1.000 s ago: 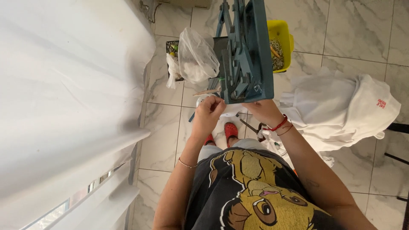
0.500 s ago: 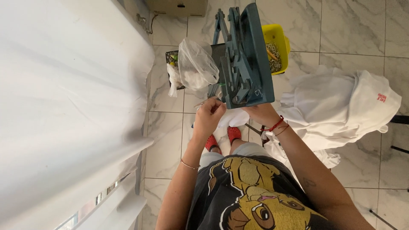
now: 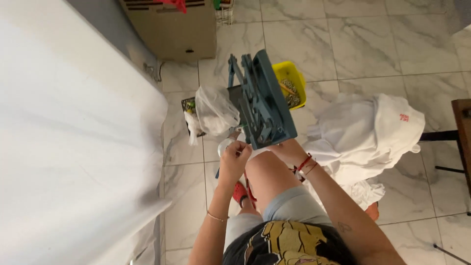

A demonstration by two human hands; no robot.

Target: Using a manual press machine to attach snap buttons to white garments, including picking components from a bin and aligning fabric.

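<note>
Both hands at the teal frame, centre frame, over a raised knee.
We see left hand [image 3: 234, 156] closed on a small white piece, right hand [image 3: 284, 149] gripping the teal frame [image 3: 262, 103] from below; we think it could tip onto the yellow bin [image 3: 292, 73] behind.

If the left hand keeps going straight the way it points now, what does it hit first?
Probably the clear plastic bag just beyond the left hand; the teal frame lies to its right. Depth is unclear.
</note>
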